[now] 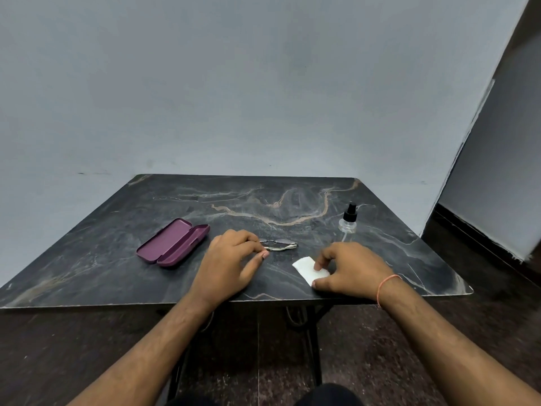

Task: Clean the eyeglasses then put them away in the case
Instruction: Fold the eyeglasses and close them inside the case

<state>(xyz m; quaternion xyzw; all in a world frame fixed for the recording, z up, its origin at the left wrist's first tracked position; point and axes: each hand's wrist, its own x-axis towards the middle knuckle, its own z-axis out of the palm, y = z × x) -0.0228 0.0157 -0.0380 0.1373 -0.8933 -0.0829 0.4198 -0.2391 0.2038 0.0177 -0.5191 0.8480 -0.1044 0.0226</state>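
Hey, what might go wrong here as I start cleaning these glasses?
The glasses lie folded on hard marble table; dragging them may scratch the lenses. The spray bottle stands just beyond your right hand and might tip. The cloth sits near the table edge and might slide off.

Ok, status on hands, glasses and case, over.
Left hand at the folded glasses, grip unclear. Right hand fingers on the white cloth. Case open, empty. Spray bottle stands clear at right.
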